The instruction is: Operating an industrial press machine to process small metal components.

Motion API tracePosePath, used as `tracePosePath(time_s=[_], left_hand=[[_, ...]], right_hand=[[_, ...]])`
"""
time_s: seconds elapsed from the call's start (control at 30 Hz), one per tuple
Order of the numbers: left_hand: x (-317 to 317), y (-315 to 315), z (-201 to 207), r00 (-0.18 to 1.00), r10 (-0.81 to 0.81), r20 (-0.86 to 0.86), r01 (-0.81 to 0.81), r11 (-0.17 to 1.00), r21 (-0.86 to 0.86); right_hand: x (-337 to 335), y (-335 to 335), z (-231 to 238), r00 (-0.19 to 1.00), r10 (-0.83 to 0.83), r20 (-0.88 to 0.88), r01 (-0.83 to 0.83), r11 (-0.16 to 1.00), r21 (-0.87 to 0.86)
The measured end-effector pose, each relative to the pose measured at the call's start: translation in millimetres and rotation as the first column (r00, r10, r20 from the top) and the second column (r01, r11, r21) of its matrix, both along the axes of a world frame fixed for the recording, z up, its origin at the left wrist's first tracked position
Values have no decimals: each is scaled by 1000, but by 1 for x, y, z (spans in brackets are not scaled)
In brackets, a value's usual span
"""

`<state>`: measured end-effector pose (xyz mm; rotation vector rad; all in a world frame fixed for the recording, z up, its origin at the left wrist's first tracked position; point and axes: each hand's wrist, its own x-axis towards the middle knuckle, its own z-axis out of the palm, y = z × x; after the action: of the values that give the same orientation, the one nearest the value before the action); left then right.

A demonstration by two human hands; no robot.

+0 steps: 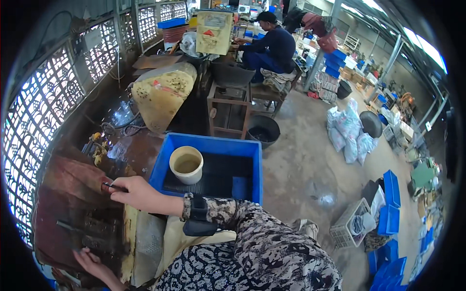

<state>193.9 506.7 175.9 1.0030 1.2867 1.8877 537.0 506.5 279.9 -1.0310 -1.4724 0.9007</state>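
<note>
My right hand point(130, 194) is closed around a thin dark stick-like tool point(115, 187), its kind too small to make out. The hand is above the right edge of a reddish-brown cloth-like sheet point(80, 177). Lower left, my left hand point(92, 266) has its fingers stretched out and seems to hold nothing. It is at the near edge of a dark wet work surface point(48, 218). On that surface lies a thin dark bar point(70, 227), with blurred dark shapes beside it.
A blue tub point(213, 140) of dark liquid stands ahead, with a cream bucket point(186, 165) in it. Beyond are a yellowed machine cover point(162, 97), a black bucket point(262, 132) and a seated person point(272, 46). White sacks point(349, 128) and a crate point(348, 224) are right.
</note>
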Motion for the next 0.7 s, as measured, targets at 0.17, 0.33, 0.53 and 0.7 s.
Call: tracePosePath(time_s=[0.17, 0.33, 0.53, 0.7], left_hand=[[52, -36, 114, 990, 107, -91, -77, 955, 286], [66, -59, 151, 997, 17, -73, 20, 879, 476], [74, -72, 173, 989, 62, -135, 40, 765, 643], [80, -72, 187, 951, 189, -244, 59, 665, 745]], right_hand=[[-14, -3, 0, 992, 47, -118, -45, 999, 21], [-12, -8, 7, 988, 17, -155, -13, 999, 32], [-13, -10, 9, 985, 10, -175, 1, 998, 61], [-15, -9, 11, 978, 16, -208, 2, 996, 88]])
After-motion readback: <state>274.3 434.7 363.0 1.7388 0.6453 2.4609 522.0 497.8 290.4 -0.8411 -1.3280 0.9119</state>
